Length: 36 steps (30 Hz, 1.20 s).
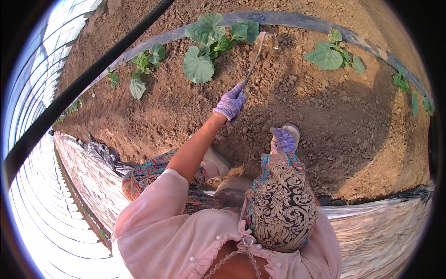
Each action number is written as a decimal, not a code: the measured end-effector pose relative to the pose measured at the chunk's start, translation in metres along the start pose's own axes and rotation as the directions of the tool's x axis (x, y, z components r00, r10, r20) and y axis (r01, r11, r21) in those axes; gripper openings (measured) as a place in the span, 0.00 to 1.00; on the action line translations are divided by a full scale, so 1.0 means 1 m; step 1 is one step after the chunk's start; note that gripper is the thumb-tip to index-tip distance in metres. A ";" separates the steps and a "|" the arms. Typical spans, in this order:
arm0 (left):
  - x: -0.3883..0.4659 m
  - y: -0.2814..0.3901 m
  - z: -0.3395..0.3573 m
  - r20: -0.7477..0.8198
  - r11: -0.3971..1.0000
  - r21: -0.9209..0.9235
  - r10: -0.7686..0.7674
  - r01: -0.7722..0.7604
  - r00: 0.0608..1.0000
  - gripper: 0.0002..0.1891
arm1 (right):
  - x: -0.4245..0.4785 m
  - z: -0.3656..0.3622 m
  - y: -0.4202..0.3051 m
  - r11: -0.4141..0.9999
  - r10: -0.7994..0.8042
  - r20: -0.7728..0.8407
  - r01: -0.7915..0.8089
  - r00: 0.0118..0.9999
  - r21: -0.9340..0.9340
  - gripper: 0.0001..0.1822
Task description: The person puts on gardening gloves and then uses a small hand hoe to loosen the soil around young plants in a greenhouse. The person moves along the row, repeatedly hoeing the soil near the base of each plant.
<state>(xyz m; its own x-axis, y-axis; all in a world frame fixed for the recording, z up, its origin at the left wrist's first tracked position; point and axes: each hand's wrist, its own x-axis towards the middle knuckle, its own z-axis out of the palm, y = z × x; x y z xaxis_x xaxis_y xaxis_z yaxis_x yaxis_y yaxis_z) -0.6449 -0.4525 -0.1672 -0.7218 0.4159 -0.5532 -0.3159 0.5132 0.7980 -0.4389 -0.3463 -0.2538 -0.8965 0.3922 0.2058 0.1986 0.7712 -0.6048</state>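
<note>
My left hand (230, 102), in a purple knit glove, grips the handle of a small hand hoe (253, 65). The hoe's thin neck reaches away from me, and its soil-covered blade (268, 40) sits on the loose earth beside a leafy cucurbit plant (205, 48). My right hand (283, 140), gloved the same way, is low in front of my bent right leg, close to my shoe (292, 132). Its fingers look curled; whether anything is in them is hidden. A second young plant (325, 55) grows to the right of the blade.
A flat grey irrigation hose (285, 17) curves along the row behind the plants. Smaller plants (143, 66) stand at the left. Pale plastic sheeting (379, 230) lies behind me at both sides. A dark bar (87, 83) crosses the upper left, before the greenhouse wall (38, 69).
</note>
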 end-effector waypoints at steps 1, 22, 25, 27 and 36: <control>-0.001 -0.016 -0.010 0.026 0.992 0.118 0.035 -0.038 0.999 0.23 | -0.001 0.003 0.001 1.000 -0.007 0.009 0.007 1.000 -0.008 0.19; -0.029 -0.005 0.004 0.202 0.968 0.224 0.070 -0.116 0.977 0.22 | 0.005 -0.003 -0.001 0.996 -0.090 -0.110 0.088 0.990 -0.029 0.17; -0.035 0.002 -0.002 0.226 0.962 0.272 -0.073 0.009 0.971 0.23 | 0.001 0.001 -0.001 0.998 -0.068 -0.192 0.063 0.979 -0.030 0.15; -0.031 0.003 -0.014 0.259 0.926 0.339 -0.260 0.165 0.930 0.24 | 0.000 0.004 0.001 0.998 -0.062 -0.206 0.054 0.977 -0.044 0.13; -0.017 -0.004 0.020 0.289 0.942 0.325 -0.185 0.085 0.939 0.24 | -0.005 0.009 0.010 0.999 -0.009 0.077 0.012 0.997 -0.045 0.18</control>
<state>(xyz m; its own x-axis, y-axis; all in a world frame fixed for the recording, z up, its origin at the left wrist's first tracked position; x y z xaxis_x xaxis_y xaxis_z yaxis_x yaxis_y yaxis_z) -0.6188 -0.4466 -0.1659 -0.4416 0.5128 -0.7362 -0.1586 0.7630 0.6266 -0.4357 -0.3456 -0.2678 -0.9262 0.3454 0.1510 0.2052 0.7980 -0.5666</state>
